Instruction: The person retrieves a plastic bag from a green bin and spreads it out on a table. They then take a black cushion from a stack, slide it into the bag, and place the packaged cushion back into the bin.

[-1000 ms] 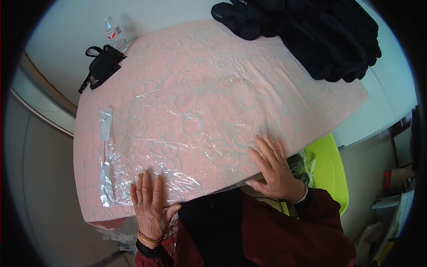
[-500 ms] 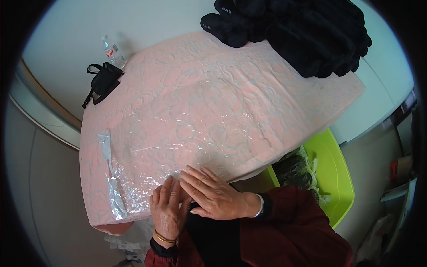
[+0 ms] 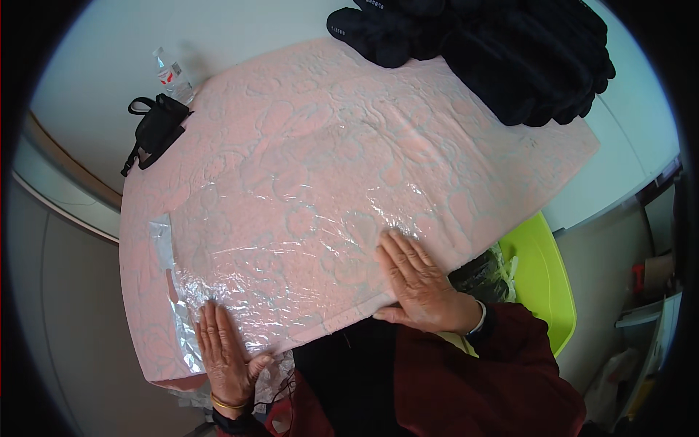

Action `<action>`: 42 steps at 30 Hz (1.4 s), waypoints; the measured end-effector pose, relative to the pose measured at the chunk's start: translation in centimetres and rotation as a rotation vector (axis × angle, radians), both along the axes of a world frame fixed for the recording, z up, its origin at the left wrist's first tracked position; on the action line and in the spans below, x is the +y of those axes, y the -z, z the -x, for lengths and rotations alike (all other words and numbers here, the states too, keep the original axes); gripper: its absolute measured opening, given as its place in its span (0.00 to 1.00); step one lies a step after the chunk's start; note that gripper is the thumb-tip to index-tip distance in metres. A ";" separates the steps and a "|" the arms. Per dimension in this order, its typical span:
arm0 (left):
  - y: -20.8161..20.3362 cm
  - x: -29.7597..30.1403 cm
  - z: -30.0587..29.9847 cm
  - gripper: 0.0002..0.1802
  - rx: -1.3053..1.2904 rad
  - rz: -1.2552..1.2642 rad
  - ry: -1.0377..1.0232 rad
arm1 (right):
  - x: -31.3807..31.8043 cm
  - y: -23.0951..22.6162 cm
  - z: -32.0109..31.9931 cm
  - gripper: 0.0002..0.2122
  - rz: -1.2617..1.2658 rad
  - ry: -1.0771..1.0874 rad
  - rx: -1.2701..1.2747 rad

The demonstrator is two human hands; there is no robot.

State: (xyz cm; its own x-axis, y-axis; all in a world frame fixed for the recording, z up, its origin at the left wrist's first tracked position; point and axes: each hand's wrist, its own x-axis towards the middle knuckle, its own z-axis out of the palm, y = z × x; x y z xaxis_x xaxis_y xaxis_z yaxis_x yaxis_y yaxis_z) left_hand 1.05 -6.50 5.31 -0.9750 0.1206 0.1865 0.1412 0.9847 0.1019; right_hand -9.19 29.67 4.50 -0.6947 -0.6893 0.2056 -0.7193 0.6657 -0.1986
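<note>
Pink cloth [image 3: 513, 164]: clear plastic [image 3: 284, 258] beneath left grip [image 3: 227, 357], right grip [image 3: 424, 290].

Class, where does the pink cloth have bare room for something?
Bare cloth lies between the black pouch and black pile, and between that pile and the right hand. Crowded: near left, with the left hand and shiny film.

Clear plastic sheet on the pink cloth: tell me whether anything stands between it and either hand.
Nothing visible does: the left hand lies at the near left of the clear plastic sheet, the right hand at its near right. The black pouch, bottle and black bundle sit farther back, clear of both.
</note>
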 end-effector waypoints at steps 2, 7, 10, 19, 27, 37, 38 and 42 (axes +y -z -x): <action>0.0 -2.7 -0.3 0.58 -0.013 -0.015 -0.054 | 1.2 -0.2 0.4 0.47 -0.023 0.072 -0.020; 0.5 -5.5 -1.2 0.60 -0.014 -0.019 -0.180 | 2.3 0.0 1.0 0.46 -0.002 0.050 -0.004; 0.8 -5.6 -1.2 0.60 0.001 -0.002 -0.206 | 2.3 -0.2 0.6 0.45 -0.052 0.131 0.022; 0.8 -4.7 -2.4 0.57 0.065 0.036 -0.229 | 1.8 -0.7 0.3 0.36 0.048 0.073 0.044; 0.5 8.7 2.1 0.59 0.110 -0.245 0.112 | -6.5 -2.1 0.3 0.34 0.146 -0.185 0.016; 1.5 4.2 0.5 0.61 0.075 -0.096 0.093 | -4.7 -1.1 0.7 0.49 -0.035 -0.146 -0.084; 1.6 3.0 0.2 0.62 0.080 -0.068 0.051 | -4.1 -1.1 0.8 0.51 -0.054 -0.120 -0.073; 0.7 -1.4 -1.4 0.62 0.079 -0.004 -0.072 | -2.8 -0.9 1.0 0.52 -0.048 -0.072 -0.035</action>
State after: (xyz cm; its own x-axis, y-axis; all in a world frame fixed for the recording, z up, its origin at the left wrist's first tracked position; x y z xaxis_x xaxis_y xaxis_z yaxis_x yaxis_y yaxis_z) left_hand 2.43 -7.89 4.62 -0.9633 0.0494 0.2638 0.0774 0.9923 0.0968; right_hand -10.16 26.83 5.36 -0.6488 -0.7464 0.1479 -0.7591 0.6214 -0.1938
